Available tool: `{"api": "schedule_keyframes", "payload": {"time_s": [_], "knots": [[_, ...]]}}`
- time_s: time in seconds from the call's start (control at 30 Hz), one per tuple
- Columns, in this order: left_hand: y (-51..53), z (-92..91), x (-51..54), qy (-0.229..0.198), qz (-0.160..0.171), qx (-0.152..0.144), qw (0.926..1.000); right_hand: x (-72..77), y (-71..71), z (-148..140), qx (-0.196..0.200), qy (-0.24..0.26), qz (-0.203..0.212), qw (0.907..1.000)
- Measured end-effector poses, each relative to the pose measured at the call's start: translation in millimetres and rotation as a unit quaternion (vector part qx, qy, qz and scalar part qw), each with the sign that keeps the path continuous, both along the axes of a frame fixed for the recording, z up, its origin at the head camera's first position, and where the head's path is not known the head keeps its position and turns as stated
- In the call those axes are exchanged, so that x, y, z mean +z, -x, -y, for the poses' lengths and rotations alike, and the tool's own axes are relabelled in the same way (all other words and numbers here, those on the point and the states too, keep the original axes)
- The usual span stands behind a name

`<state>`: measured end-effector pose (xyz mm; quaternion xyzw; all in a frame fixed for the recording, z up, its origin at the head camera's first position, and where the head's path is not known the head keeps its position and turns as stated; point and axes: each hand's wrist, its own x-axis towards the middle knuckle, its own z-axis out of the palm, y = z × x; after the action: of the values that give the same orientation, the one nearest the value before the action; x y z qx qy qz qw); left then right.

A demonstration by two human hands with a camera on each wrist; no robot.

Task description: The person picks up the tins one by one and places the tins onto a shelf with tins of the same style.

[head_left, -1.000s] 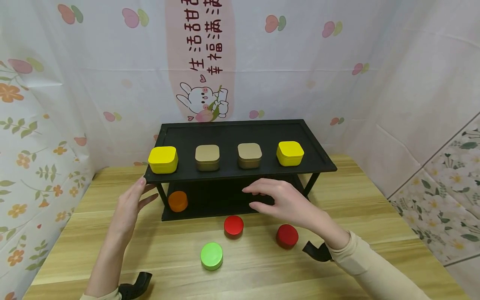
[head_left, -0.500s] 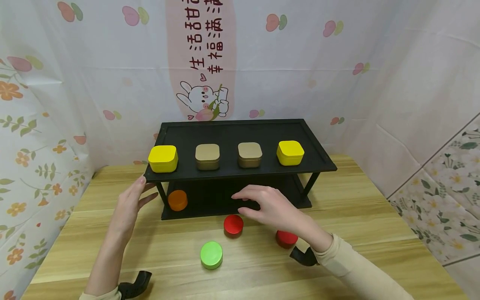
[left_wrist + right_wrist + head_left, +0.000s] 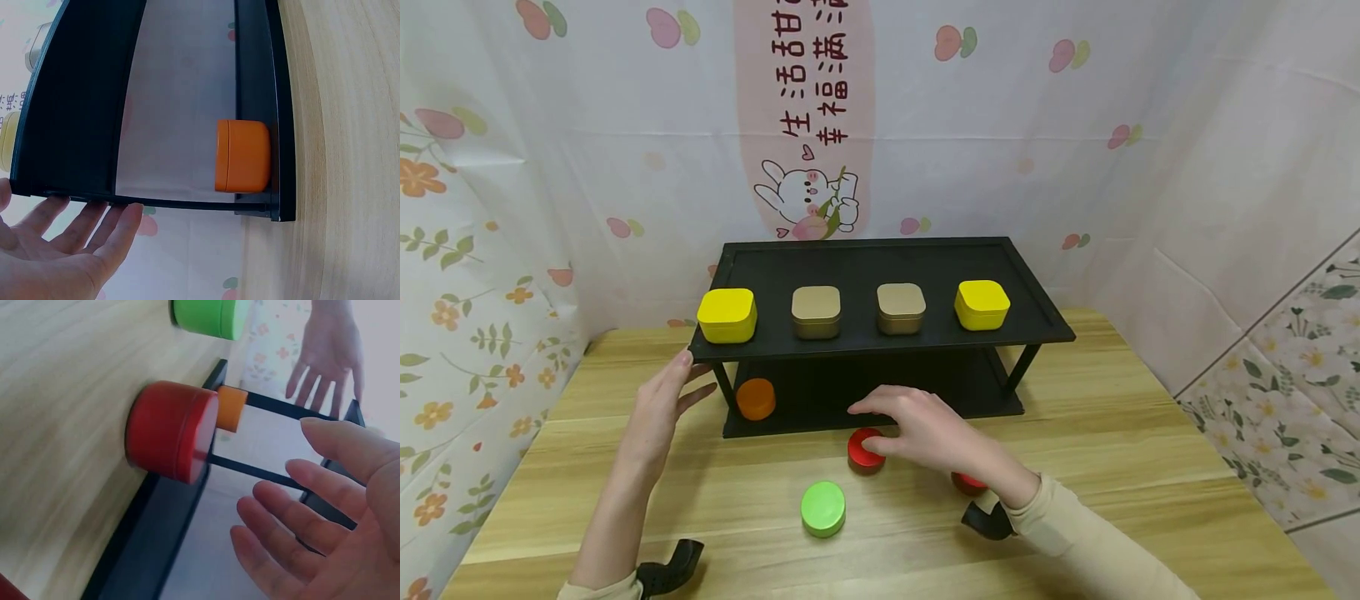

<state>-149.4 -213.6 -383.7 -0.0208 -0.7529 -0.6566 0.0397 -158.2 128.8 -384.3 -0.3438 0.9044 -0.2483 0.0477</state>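
My right hand (image 3: 925, 429) hovers over the nearer-to-centre red round tin (image 3: 863, 457), fingers spread and holding nothing. In the right wrist view a gap shows between this red tin (image 3: 164, 432) and the fingertips (image 3: 249, 540). At the front left corner of the black two-tier rack (image 3: 865, 348), my left hand (image 3: 651, 417) rests its fingertips against the rack's side. The left wrist view shows those fingers (image 3: 119, 240) fairly straight along the rack's end. An orange round tin (image 3: 756, 400) stands on the lower tier at the left.
Two yellow square tins (image 3: 727, 317) and two gold square tins (image 3: 816, 313) stand on the top tier. On the wooden table (image 3: 737, 558) are a green round tin (image 3: 823, 509) and a second red tin (image 3: 967, 483), partly hidden by my right forearm. A patterned curtain (image 3: 647, 192) hangs behind.
My right hand has moved left and towards me, from before the rack's right half to above the red tin. My left hand has stayed at the rack's corner.
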Motion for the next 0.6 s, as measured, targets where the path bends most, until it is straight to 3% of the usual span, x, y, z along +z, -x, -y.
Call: {"api": "schedule_keyframes", "payload": {"time_s": [0.27, 0.6], "knots": [[-0.5, 0.8, -2.6, 0.000, -0.026, -0.006, 0.9996, -10.0, 2.1, 2, -0.002, -0.023, 0.024, 0.9994], [1.1, 0.7, -1.9, -0.005, -0.015, -0.006, 0.9999, -18.4, 2.8, 5, -0.008, -0.048, 0.036, 0.9982]]}}
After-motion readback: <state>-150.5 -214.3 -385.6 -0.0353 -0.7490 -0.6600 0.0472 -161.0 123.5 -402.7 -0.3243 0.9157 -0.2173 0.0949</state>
